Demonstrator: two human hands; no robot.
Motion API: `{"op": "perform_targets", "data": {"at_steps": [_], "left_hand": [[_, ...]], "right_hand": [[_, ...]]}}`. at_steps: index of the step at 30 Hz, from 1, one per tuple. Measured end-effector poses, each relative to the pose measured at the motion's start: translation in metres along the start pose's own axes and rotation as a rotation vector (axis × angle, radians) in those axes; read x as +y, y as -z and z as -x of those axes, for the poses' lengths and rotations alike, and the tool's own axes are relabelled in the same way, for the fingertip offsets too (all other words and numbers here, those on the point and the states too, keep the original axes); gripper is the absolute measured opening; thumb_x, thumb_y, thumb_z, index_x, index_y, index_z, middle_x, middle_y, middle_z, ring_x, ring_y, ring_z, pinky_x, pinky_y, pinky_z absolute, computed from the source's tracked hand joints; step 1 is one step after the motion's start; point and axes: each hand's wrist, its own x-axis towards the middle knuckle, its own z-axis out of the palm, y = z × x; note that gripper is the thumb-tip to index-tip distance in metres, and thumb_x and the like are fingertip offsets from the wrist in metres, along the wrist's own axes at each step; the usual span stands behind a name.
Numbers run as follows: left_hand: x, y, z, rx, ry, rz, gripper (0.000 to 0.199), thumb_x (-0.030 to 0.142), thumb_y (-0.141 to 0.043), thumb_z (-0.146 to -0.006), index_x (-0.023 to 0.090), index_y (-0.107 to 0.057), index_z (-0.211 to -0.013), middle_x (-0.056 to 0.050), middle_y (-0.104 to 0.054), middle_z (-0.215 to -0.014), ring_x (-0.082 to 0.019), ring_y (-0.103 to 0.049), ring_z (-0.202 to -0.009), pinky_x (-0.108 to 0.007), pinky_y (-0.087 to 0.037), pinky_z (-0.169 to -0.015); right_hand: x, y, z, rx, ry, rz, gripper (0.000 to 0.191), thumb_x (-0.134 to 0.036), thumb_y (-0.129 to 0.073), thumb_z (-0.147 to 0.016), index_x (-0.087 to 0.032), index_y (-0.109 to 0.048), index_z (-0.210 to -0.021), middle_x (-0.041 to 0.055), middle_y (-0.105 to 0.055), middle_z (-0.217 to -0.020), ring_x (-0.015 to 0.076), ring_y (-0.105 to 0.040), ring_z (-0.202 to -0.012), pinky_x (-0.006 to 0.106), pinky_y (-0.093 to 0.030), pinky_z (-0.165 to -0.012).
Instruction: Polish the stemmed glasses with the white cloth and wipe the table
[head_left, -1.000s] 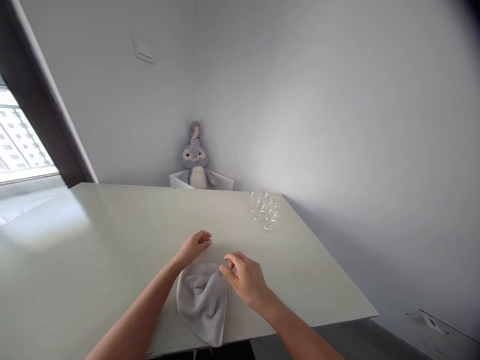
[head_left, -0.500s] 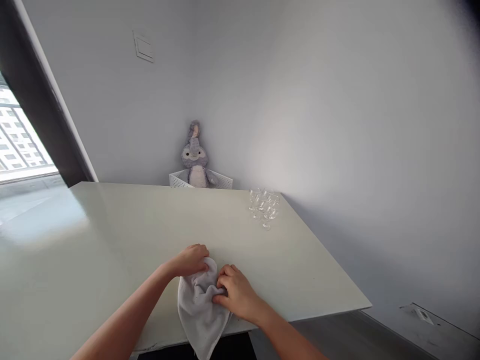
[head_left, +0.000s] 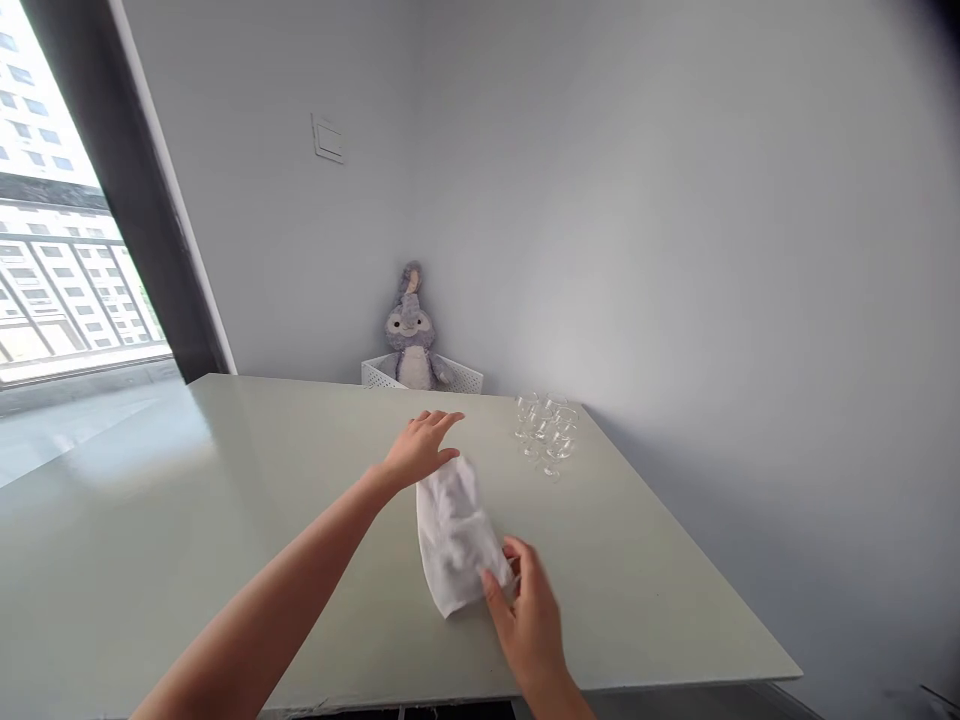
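Observation:
A crumpled white cloth [head_left: 456,540] lies on the pale table, between my two hands. At its far end is my left hand [head_left: 426,445], palm down with fingers and thumb spread, its thumb next to the cloth's upper edge. My right hand [head_left: 525,605] is at the cloth's near right corner, which sits between its thumb and curled fingers. Several clear stemmed glasses [head_left: 551,430] stand grouped near the table's far right corner, beyond the cloth.
The pale table [head_left: 300,430] ends at a front edge close to me and a slanting right edge beside the wall. Behind it a grey plush toy [head_left: 414,345] sits in a white perforated basket [head_left: 469,377]. A window is at the left.
The cloth has moved from hanging over the front edge to lying farther in on the table. My left hand has let go and spread its fingers; my right hand has shifted right.

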Motion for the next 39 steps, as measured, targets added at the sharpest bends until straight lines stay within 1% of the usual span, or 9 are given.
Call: {"op": "perform_targets", "data": {"at_steps": [2, 4, 8, 12, 16, 21, 28, 33, 39], "left_hand": [[-0.014, -0.014, 0.004, 0.067, 0.057, -0.048, 0.044, 0.03, -0.052, -0.077, 0.027, -0.044, -0.121, -0.003, -0.056, -0.11, -0.022, -0.047, -0.102, -0.034, -0.038, -0.084], [-0.028, -0.028, 0.014, 0.082, 0.14, -0.05, 0.037, 0.029, -0.048, -0.08, 0.026, -0.047, -0.117, -0.003, -0.058, -0.104, -0.021, -0.049, -0.098, -0.033, -0.04, -0.081], [-0.046, -0.051, 0.036, 0.104, 0.221, -0.047, 0.028, 0.024, -0.046, -0.08, 0.024, -0.054, -0.106, -0.003, -0.059, -0.104, -0.02, -0.049, -0.098, -0.033, -0.04, -0.081], [-0.053, -0.059, 0.05, 0.18, 0.31, 0.018, 0.027, 0.021, -0.045, -0.079, 0.025, -0.053, -0.105, -0.001, -0.06, -0.099, -0.019, -0.051, -0.091, -0.033, -0.042, -0.077], [-0.049, -0.065, 0.064, 0.324, 0.324, 0.118, 0.029, 0.02, -0.044, -0.079, 0.026, -0.048, -0.107, 0.0, -0.059, -0.09, -0.016, -0.052, -0.077, -0.032, -0.044, -0.071], [-0.033, -0.077, 0.08, 0.495, 0.044, 0.122, 0.032, 0.018, -0.042, -0.081, 0.022, -0.041, -0.113, -0.004, -0.057, -0.091, -0.017, -0.051, -0.078, -0.035, -0.043, -0.074], [-0.02, -0.084, 0.086, 0.505, -0.116, 0.147, 0.037, 0.014, -0.044, -0.079, 0.02, -0.039, -0.115, -0.007, -0.055, -0.094, -0.019, -0.051, -0.085, -0.038, -0.041, -0.077], [-0.021, -0.086, 0.087, 0.52, -0.111, 0.172, 0.04, 0.013, -0.043, -0.079, 0.023, -0.035, -0.117, -0.008, -0.055, -0.094, -0.02, -0.051, -0.083, -0.039, -0.041, -0.075], [-0.022, -0.086, 0.088, 0.568, -0.128, 0.164, 0.044, 0.011, -0.044, -0.078, 0.025, -0.035, -0.118, -0.008, -0.055, -0.096, -0.021, -0.052, -0.084, -0.04, -0.041, -0.073]], "right_hand": [[0.01, 0.006, -0.007, 0.173, 0.205, 0.235, 0.026, -0.027, -0.052, -0.081, -0.019, -0.051, -0.106, 0.0103, -0.057, -0.096, 0.0235, -0.054, -0.087, 0.037, -0.045, -0.07], [0.013, 0.011, -0.017, 0.169, 0.396, 0.359, 0.024, -0.018, -0.047, -0.083, -0.019, -0.054, -0.105, 0.0108, -0.058, -0.098, 0.0241, -0.053, -0.092, 0.04, -0.045, -0.075], [-0.002, 0.0, -0.041, -0.087, 0.615, 0.468, 0.039, -0.007, -0.037, -0.084, -0.015, -0.048, -0.121, 0.0107, -0.052, -0.121, 0.025, -0.039, -0.119, 0.041, -0.039, -0.092], [-0.003, -0.04, -0.065, -0.478, 0.688, 0.486, 0.043, -0.023, -0.035, -0.089, -0.015, -0.039, -0.131, 0.0068, -0.034, -0.14, 0.0246, -0.018, -0.132, 0.043, -0.024, -0.105], [0.027, -0.08, -0.094, -0.768, 0.571, 0.45, 0.058, -0.046, -0.027, -0.089, -0.013, -0.027, -0.137, 0.009, -0.024, -0.144, 0.0236, -0.016, -0.133, 0.041, -0.019, -0.106], [0.062, -0.098, -0.148, -0.752, 0.331, 0.526, 0.063, -0.051, -0.02, -0.088, -0.012, -0.023, -0.138, 0.0078, -0.016, -0.146, 0.0222, -0.01, -0.134, 0.038, -0.008, -0.108], [0.089, -0.117, -0.22, -0.711, 0.046, 0.653, 0.064, -0.048, -0.015, -0.089, -0.009, -0.018, -0.139, 0.0084, -0.01, -0.147, 0.0225, -0.006, -0.134, 0.037, -0.006, -0.106], [0.082, -0.151, -0.251, -0.675, 0.023, 0.652, 0.061, -0.042, -0.015, -0.09, -0.004, -0.019, -0.138, 0.0145, -0.011, -0.146, 0.0265, -0.006, -0.134, 0.043, -0.008, -0.105], [0.039, -0.209, -0.256, -0.703, 0.166, 0.566, 0.059, -0.042, -0.023, -0.09, -0.005, -0.024, -0.136, 0.0167, -0.017, -0.144, 0.0267, -0.013, -0.133, 0.042, -0.011, -0.105]]}}
